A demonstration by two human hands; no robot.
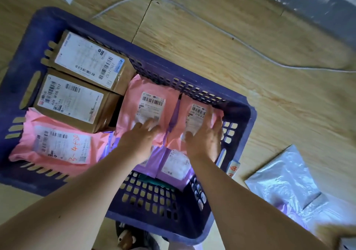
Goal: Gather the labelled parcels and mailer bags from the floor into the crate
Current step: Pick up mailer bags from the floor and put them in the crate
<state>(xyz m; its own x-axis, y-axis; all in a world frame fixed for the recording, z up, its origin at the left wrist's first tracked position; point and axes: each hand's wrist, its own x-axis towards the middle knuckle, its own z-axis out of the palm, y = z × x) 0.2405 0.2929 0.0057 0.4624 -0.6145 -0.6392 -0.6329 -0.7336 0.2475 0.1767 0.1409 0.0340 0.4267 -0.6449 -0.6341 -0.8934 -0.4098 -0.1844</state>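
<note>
In the dark blue slotted plastic crate (249, 113), the left hand (140, 137) and right hand (205, 137) lie flat and apart, fingers straight, each pressing a barcode-labelled pink plastic mailer bag (133, 99). Two labelled brown cardboard boxes (113, 80) sit beside them. A third pink mailer (23, 145) bears orange handwriting beginning "3-4".

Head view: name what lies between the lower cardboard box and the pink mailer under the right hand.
In the head view, a second pink mailer lies there, label up, with the left hand resting on it.

Perforated purple plastic crate (248, 113); brown cardboard boxes (107, 113) with paper labels; glossy pink plastic mailers (134, 92); wood-grain floor (231, 43).
</note>
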